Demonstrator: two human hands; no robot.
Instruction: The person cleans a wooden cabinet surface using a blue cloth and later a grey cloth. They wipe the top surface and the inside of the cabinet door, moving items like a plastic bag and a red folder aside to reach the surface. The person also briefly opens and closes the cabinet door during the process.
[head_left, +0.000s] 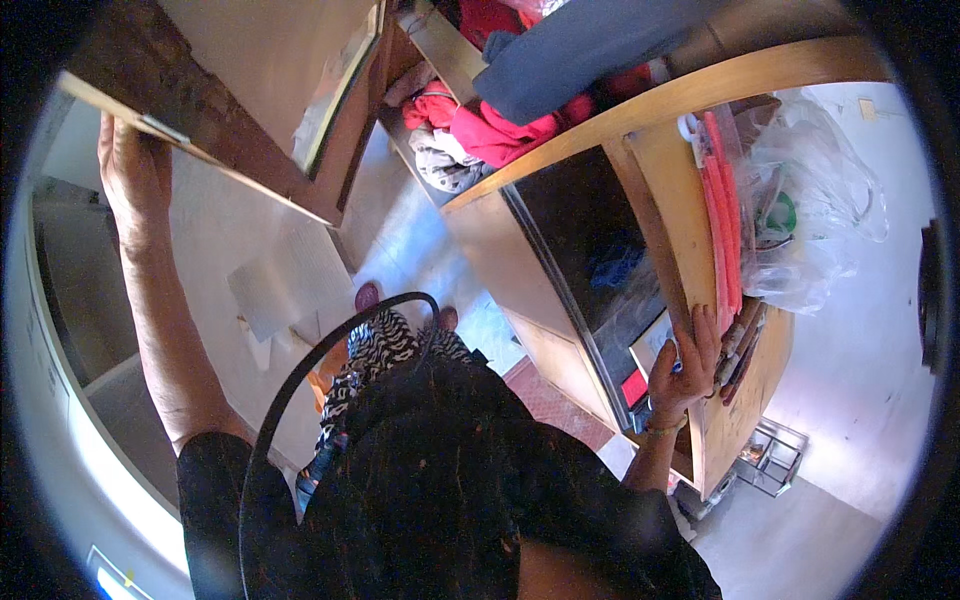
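At the upper left my left hand (135, 169) is raised to the edge of a wooden door panel (232, 169), its fingertips hidden behind that edge. My right hand (686, 367) rests on the front edge of a wooden cabinet (660, 217), holding nothing, fingers extended. Close to those fingers lie several brown sticks (742, 349) and long red sticks in clear wrapping (721, 225). A clear plastic bag (817, 195) with a green round item (780, 212) inside sits beyond them. Beneath my right hand a white card or booklet (654, 341) shows at the cabinet's dark opening (592, 217).
Red clothes (502, 135) and a dark grey cloth (585, 64) are heaped in a compartment at the top. A metal rack (776, 457) stands at the lower right. A grey sheet (289, 281) is at the left, near my feet. A black cord (277, 405) loops before my body.
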